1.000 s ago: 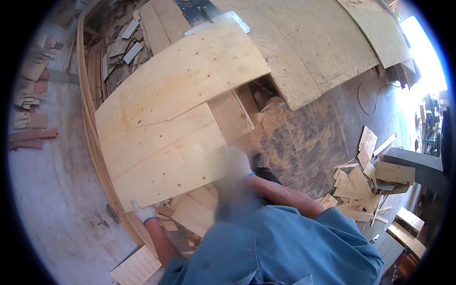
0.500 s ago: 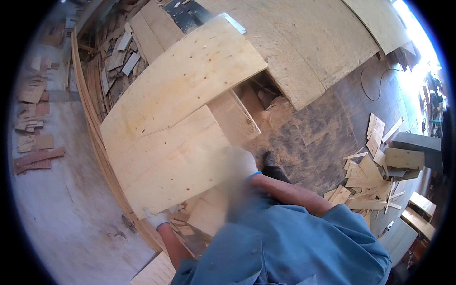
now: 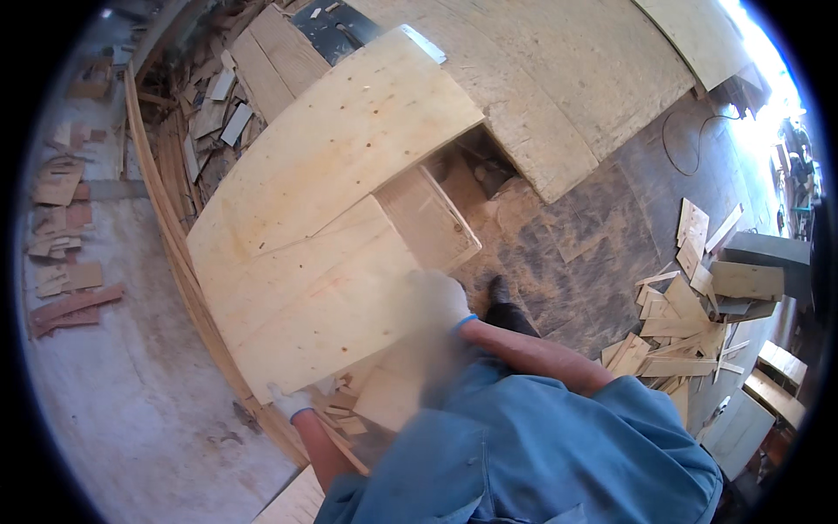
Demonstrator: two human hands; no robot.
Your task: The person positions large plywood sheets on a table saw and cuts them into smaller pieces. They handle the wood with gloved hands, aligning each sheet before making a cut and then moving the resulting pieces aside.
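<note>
A large pale plywood panel with small knots lies before me. A thin line runs across it from its right edge, dividing the near section from a broad far section. My left hand, in a white glove with a blue cuff, grips the panel's near left corner. At the near right edge my right hand, gloved alike, is closed on the same panel; a grey blur hides part of its fingers. Beside the panel's right edge, a smaller board sits lower down.
A long worn wooden surface stretches away at the far right. Sawdust covers the dark floor. Scrap wood is heaped on the right, with more offcuts at far left. Long wood strips run along the panel's left side.
The panel's far right corner has shifted slightly left against the worn surface behind it. Both hands keep their hold, with the left one a little farther right in view.
</note>
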